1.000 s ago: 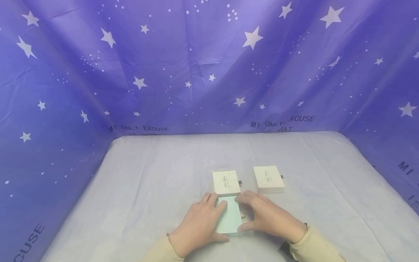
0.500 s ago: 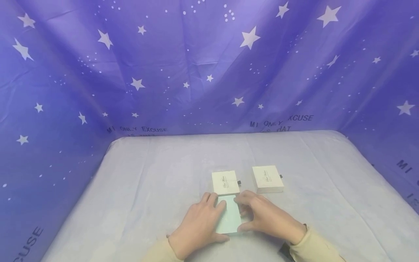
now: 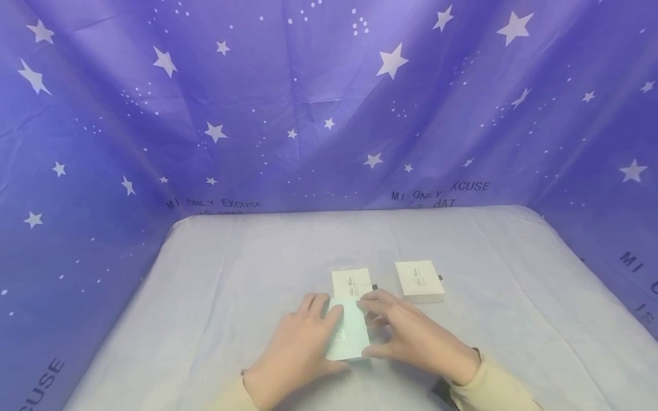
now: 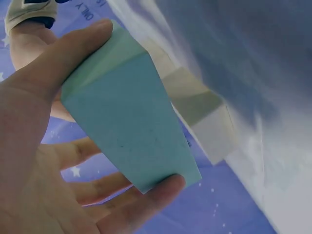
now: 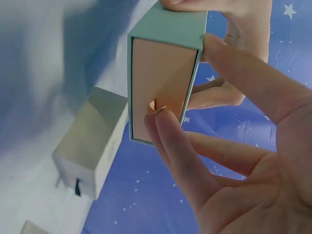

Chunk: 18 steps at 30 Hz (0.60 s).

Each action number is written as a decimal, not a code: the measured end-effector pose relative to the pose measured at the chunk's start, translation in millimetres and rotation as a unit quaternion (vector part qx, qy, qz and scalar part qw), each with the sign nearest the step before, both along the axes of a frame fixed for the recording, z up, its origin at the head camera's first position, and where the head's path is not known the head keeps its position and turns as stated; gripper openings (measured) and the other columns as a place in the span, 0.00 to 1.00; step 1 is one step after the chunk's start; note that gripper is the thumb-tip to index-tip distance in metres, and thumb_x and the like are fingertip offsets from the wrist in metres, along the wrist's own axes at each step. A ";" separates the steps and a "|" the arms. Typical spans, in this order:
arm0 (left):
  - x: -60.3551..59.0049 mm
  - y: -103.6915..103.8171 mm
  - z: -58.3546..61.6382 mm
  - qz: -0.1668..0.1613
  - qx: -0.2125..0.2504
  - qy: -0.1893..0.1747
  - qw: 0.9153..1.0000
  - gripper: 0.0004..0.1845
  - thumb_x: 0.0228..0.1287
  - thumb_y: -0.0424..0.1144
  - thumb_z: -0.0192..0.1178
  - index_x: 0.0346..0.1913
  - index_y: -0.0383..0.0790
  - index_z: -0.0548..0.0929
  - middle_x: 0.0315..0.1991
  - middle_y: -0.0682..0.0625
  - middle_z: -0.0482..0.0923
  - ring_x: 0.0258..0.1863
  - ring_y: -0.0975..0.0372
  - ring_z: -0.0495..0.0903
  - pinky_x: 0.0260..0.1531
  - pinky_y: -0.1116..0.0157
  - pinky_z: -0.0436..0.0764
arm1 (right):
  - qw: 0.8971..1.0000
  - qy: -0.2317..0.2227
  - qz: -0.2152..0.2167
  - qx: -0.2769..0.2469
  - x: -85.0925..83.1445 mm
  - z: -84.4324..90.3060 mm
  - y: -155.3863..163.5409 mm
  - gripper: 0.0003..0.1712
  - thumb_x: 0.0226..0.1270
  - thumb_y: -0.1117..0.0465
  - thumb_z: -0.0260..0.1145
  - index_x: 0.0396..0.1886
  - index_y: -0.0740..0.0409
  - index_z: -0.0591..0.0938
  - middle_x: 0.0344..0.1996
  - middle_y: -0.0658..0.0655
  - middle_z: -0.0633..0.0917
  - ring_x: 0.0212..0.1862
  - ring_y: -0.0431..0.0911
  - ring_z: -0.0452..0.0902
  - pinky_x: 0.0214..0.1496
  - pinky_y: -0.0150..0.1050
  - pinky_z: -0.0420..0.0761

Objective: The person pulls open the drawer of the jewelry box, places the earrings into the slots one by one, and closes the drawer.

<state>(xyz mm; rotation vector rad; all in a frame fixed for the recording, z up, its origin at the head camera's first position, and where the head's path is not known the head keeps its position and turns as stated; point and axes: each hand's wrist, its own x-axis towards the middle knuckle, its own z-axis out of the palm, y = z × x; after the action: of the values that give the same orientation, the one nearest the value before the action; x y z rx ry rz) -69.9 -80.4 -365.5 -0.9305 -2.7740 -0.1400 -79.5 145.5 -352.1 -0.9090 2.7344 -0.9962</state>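
A mint-green drawer box (image 3: 353,334) is held between both hands. My left hand (image 3: 298,342) grips its left side; in the left wrist view the thumb lies along one end of the box (image 4: 126,112) and a finger bends over the opposite end. My right hand (image 3: 413,337) holds the right side, thumb and forefinger at the two corners. In the right wrist view the drawer front (image 5: 163,68) sits flush inside the green sleeve, and fingertips touch its small ribbon pull tab (image 5: 155,106).
Just beyond the green box lies a white drawer box (image 3: 351,281) with printed lettering and a dark tab, its near part covered. Another white box (image 3: 418,279) stands to the right. Both rest on a pale cloth-covered table (image 3: 247,268); a purple star-patterned curtain (image 3: 308,68) hangs behind.
Both hands have shifted slightly left and away from the person with the green box, which now overlaps the near part of the white box. The white boxes keep their places.
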 end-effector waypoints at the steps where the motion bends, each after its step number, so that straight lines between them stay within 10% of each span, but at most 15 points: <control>1: -0.8 -2.2 0.9 0.002 0.002 0.002 1.000 0.41 0.37 0.67 0.75 0.51 0.44 0.75 0.52 0.45 0.73 0.51 0.55 0.74 0.21 0.68 0.77 | 1.000 0.001 0.003 -0.001 -0.9 1.4 -2.4 0.40 0.50 0.54 0.79 0.62 0.64 0.76 0.56 0.54 0.78 0.46 0.44 0.84 0.50 0.37 0.84; 18: -24.6 -55.1 2.5 0.048 0.037 0.021 0.998 0.45 0.33 0.64 0.78 0.54 0.42 0.77 0.54 0.41 0.75 0.52 0.50 0.76 0.24 0.59 0.83 | 0.999 0.010 0.034 -0.005 -30.1 -1.7 -62.0 0.36 0.56 0.60 0.76 0.63 0.68 0.75 0.66 0.65 0.72 0.48 0.48 0.84 0.54 0.41 0.83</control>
<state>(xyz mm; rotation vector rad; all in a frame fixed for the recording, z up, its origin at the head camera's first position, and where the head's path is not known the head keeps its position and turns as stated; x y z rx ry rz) -94.5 -135.4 -363.1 -0.7719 -2.7477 -0.2026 -109.6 83.5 -353.8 -1.0123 2.6970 -0.9945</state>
